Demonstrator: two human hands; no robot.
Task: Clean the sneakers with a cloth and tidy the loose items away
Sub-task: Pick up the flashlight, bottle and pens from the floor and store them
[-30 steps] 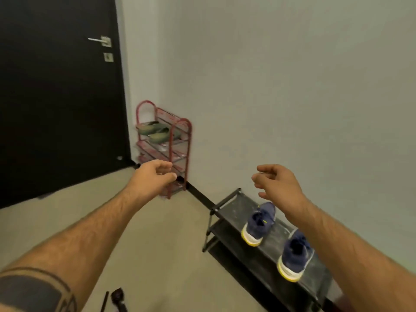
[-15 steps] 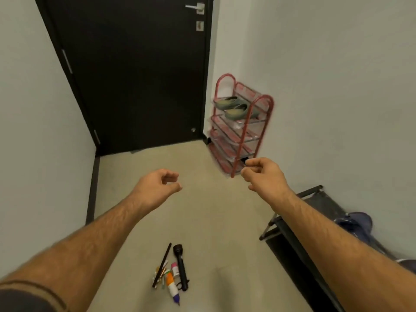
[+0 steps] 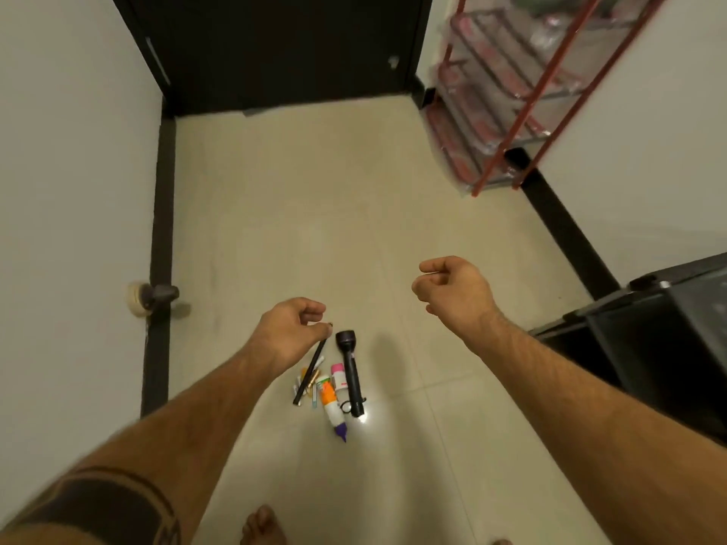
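Pale floor tiles [image 3: 314, 214] are carrying a stiff, weighty-looking black flashlight [image 3: 350, 373] amid light pens, which we are judging best gripped mid-barrel, while our left hand [image 3: 289, 328] and right hand [image 3: 452, 291] are hovering loosely curled, holding nothing.

Floor tiles [image 3: 314, 230] smooth, semi-gloss; torch [image 3: 350, 371] black, glossy; rack [image 3: 507, 143] red metal.
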